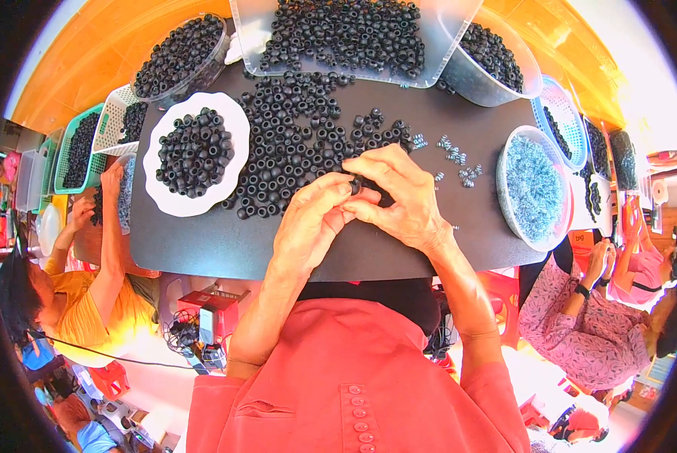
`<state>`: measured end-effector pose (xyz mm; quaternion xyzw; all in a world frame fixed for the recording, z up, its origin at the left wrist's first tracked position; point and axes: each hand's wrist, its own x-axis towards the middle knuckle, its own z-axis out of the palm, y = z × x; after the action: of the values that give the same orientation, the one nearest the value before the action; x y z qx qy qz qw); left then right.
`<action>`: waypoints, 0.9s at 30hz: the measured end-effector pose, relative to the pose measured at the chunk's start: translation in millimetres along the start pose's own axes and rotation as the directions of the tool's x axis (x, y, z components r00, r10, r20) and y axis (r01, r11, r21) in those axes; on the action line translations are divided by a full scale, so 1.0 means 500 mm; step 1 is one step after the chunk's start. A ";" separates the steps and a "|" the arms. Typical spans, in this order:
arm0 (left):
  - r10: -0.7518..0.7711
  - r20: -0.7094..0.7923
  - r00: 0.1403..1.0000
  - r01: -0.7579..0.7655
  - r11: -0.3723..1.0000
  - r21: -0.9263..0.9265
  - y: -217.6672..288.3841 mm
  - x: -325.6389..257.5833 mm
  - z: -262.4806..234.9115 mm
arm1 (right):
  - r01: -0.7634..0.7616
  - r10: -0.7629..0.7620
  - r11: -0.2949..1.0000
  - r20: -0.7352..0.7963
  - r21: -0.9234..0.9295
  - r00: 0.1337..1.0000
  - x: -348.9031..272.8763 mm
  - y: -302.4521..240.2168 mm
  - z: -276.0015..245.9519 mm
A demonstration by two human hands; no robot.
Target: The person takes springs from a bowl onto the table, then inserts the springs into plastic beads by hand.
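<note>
My left hand [313,219] and my right hand [400,198] meet over the near middle of the dark table [195,245]. Between their fingertips is a small round black bead-like piece [356,186], partly covered by the fingers. Both hands are closed in a pinch around it. Just beyond them spreads a loose pile of similar black pieces [278,151] with holes. A scalloped white plate [237,140], heaped with more of them, stands to the left. Small metal springs [453,151] lie scattered right of my right hand.
A bowl of springs [535,189] stands at the table's right edge. Along the back are a clear bin [250,38] and two tubs of black pieces [180,60] [493,60]. Co-workers sit at left [89,309] and right [587,325], beside a green basket [97,167] and a blue basket [575,147].
</note>
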<state>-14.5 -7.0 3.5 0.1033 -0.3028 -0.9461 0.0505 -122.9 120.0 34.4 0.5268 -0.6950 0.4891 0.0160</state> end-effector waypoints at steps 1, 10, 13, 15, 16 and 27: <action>-0.002 0.003 1.000 0.002 1.000 -0.001 0.000 0.000 0.000 | 0.069 -0.070 0.995 -0.002 -0.069 0.998 0.000 0.002 0.004; -0.053 -0.081 0.995 0.042 0.990 -0.132 -0.008 0.005 0.000 | 0.143 -0.143 0.969 0.015 -0.201 0.990 -0.003 0.012 0.016; -0.030 -0.110 0.994 0.022 0.997 -0.073 -0.007 0.004 0.006 | 0.149 -0.148 0.964 0.020 -0.222 0.989 -0.007 0.016 0.019; -0.066 -0.040 0.997 0.063 0.996 -0.062 -0.007 0.002 0.008 | 0.158 -0.155 0.961 0.030 -0.227 0.987 -0.010 0.022 0.024; -0.068 -0.040 0.997 0.065 0.996 -0.063 -0.008 0.002 0.004 | 0.158 -0.154 0.968 0.031 -0.197 0.987 -0.012 0.024 0.026; -0.087 -0.067 0.994 0.080 0.991 -0.102 -0.009 -0.001 -0.003 | 0.112 -0.107 0.987 0.053 -0.115 0.993 -0.012 0.023 0.031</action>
<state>-13.6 -4.0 -0.2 0.1469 -0.2487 -0.9570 0.0265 -121.2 112.9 15.4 0.5736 -0.6928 0.4332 0.0578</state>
